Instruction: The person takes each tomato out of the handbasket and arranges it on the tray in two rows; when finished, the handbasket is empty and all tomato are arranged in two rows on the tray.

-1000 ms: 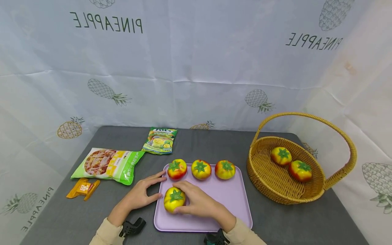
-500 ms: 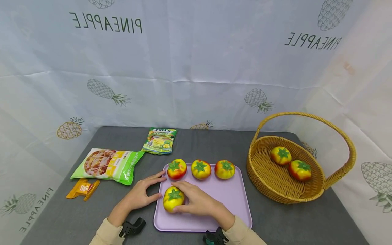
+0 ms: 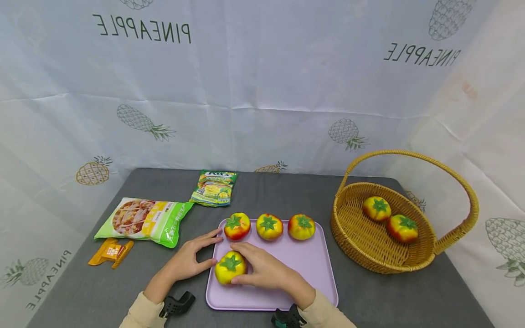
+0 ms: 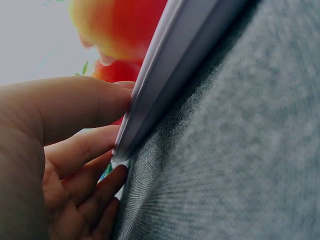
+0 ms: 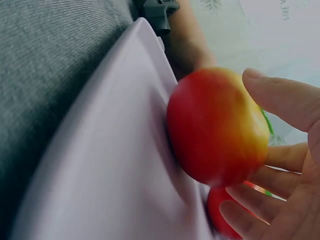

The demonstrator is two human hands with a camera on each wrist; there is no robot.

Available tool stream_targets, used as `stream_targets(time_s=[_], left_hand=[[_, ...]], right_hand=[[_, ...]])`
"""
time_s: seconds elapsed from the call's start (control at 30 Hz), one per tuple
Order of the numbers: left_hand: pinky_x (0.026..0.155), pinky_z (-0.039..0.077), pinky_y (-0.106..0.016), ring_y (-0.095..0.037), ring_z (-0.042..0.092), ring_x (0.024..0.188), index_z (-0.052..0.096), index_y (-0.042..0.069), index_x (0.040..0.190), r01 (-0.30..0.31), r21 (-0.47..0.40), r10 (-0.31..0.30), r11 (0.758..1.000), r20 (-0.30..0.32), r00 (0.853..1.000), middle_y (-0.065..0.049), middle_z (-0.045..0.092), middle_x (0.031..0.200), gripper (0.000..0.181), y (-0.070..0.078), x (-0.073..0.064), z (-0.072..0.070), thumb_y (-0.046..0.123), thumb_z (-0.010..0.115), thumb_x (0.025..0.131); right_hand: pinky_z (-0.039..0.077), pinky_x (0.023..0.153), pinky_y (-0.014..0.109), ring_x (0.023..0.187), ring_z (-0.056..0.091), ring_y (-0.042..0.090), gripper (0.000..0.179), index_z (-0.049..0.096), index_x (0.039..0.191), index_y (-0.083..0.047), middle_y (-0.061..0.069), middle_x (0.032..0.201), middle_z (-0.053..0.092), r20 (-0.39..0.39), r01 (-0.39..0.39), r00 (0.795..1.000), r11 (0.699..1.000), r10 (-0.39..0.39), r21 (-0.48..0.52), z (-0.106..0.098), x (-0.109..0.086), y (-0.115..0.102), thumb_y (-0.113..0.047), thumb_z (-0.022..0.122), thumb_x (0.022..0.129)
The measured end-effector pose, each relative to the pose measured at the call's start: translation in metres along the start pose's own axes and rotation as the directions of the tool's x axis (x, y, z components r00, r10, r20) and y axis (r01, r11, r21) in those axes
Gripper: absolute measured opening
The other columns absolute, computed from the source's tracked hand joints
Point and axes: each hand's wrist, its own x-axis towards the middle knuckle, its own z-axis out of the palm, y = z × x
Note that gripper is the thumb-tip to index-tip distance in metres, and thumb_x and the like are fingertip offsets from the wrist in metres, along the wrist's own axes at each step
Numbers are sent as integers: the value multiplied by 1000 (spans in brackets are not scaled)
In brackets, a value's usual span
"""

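On the left part of a lilac tray (image 3: 293,269) sits a persimmon-like fruit (image 3: 226,272), yellow on top with a green star-shaped cap; its red underside shows in the right wrist view. My right hand (image 3: 268,269) curves loosely around its right side, thumb tip (image 5: 255,75) right at the fruit and fingers spread behind it. Fingers of my left hand (image 3: 186,259) lie extended at the tray's left rim; in the left wrist view the thumb (image 4: 100,102) touches that rim (image 4: 150,75). Three similar fruits (image 3: 237,226) (image 3: 269,227) (image 3: 301,227) line the tray's back edge.
A wicker basket (image 3: 348,237) with a tall handle stands right of the tray, two such fruits (image 3: 376,208) inside. Left of the tray lie a green-white food bag (image 3: 143,221) and a small orange packet (image 3: 110,253). Behind is a yellow-green pouch (image 3: 214,189).
The persimmon-like fruit has shifted slightly left on the tray, away from my right palm, and its cap has turned a little. Both hands have stayed almost in place.
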Motion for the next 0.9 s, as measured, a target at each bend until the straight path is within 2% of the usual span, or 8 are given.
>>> stream_targets(time_s=[0.3,0.43,0.57,0.77,0.9], left_hand=[[100,43,-51,-26,47,131,59,20,130,24,-16,-24,1000,17,1000,-1,46,145,50,1,0,-2,29,71,82],[101,42,-51,-26,46,132,59,19,130,33,-16,-33,999,22,999,0,46,146,50,2,-1,-2,27,71,81],[101,42,-51,-26,46,132,59,19,130,34,-15,-33,999,23,999,0,46,146,50,2,-1,-3,27,71,81],[101,42,-50,-26,46,132,60,18,129,33,-20,-33,999,20,999,0,46,145,50,2,-1,-2,25,71,80],[101,43,-47,-23,47,131,60,18,128,14,-10,-14,1000,4,1000,-1,48,144,51,2,-1,-1,25,73,80]], right_hand=[[37,109,43,133,43,20,72,38,145,-11,2,146,44,-49,-55,997,998,55,14,-27,-20,4,-45,64,87],[38,107,45,131,45,22,70,41,143,-9,4,145,45,-120,-93,988,995,96,27,-46,-35,8,-40,67,86],[40,104,49,131,46,25,69,41,143,-11,5,144,45,-211,-121,970,993,120,6,-68,-52,14,-38,69,85],[43,99,54,128,48,30,69,40,143,-16,8,143,47,-345,-154,932,983,113,-95,-103,-79,29,-36,70,84],[42,98,57,127,47,36,70,41,142,-9,14,142,47,-400,-202,906,972,139,-120,-128,-98,39,-32,72,83]])
